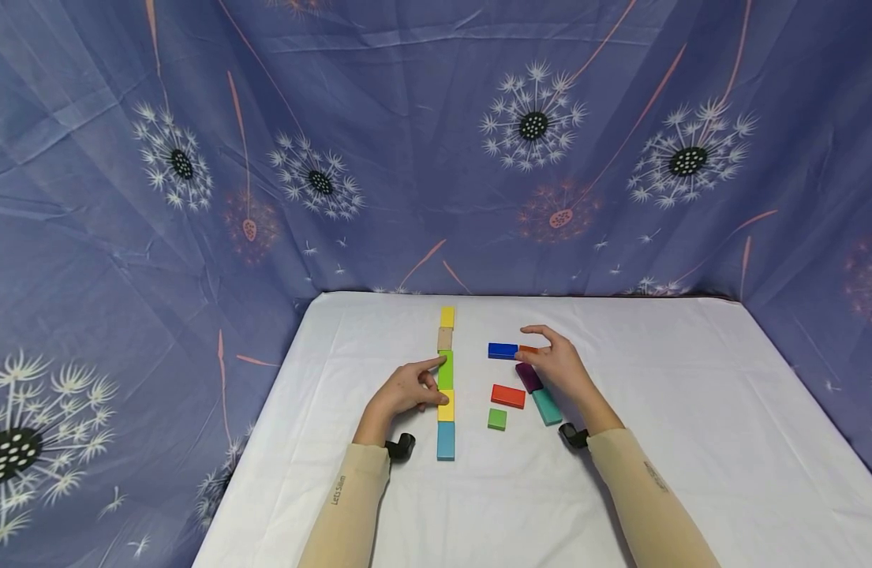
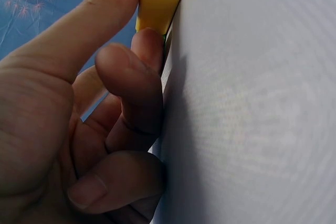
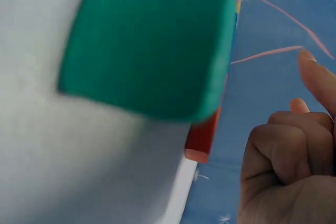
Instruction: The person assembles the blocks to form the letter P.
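Grip spread, the left hand [image 1: 403,389] seemed to align the block row [image 1: 446,377]; the right hand [image 1: 559,365], wide, probably needed a loose block [image 1: 508,397].

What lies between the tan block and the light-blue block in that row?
The head view shows a lime-green block next to the tan block, then a yellow block beside the light-blue block; the left hand touches both.

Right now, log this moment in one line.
left hand: touches long green block, adjoining yellow block | right hand: near orange block
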The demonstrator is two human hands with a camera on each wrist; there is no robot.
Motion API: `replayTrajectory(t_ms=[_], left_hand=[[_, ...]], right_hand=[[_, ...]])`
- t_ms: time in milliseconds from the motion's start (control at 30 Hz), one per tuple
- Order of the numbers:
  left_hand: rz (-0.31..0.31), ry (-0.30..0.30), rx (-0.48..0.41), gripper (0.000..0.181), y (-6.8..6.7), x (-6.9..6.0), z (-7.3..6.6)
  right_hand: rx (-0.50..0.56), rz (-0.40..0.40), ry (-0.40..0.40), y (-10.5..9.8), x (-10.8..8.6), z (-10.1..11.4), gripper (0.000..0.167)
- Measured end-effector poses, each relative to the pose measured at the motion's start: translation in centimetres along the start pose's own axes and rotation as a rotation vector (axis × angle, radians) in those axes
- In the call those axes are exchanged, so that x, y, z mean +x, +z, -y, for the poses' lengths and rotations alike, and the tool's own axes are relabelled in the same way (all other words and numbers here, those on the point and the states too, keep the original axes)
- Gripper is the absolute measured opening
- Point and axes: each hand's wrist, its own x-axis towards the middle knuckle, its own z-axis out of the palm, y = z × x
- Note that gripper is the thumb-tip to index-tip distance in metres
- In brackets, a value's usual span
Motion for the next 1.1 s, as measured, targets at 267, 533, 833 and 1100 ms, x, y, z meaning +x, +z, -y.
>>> replayTrajectory(t_ms=[267,533,833,1100], left_hand=[[0.001,-0.011,0.012,0.088,-0.1,0.0,-0.1],[0.001,-0.009,0.006,0.088,-0.1,-0.1,-0.1],[-0.002,-0.001,0.009,0.087,-0.1,-0.1,-0.2],[-0.002,0.007,0.019,0.086,-0.1,-0.4,-0.3]], right_hand=[[0.01,0.03,0.022,0.2,1.4,-0.7,0.058],[0.018,0.047,0.075,0.5,1.9,-0.7,0.055],[-0.062,0.057,0.135,1.2,2.4,-1.1,0.052],[-0.112,0.067,0.162,1.3,2.6,-1.0,0.051]])
